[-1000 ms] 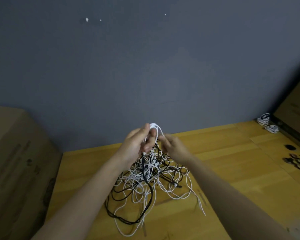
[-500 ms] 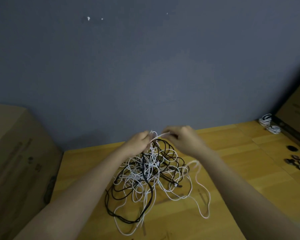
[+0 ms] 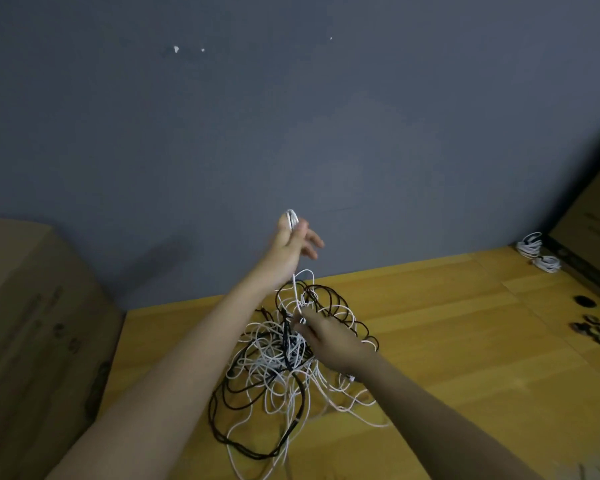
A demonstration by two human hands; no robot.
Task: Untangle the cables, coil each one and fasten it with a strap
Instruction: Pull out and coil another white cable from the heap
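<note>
Left hand (image 3: 288,242) raised, pinching white cable (image 3: 291,219); right hand (image 3: 326,336) on tangle (image 3: 284,372).

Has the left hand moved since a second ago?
Yes. The left hand has risen with its white cable, from level with the table's back edge up against the grey wall.

Wooden table (image 3: 447,341), grey wall (image 3: 291,116), cardboard box (image 3: 32,323) at left, another box (image 3: 596,216) at right

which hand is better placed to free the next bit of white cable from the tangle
Right, most likely. The right hand is already down in the tangled pile, fingers at the white cable where it leaves the knot. The left hand is raised above it, occupied holding the small coil already wound.
</note>
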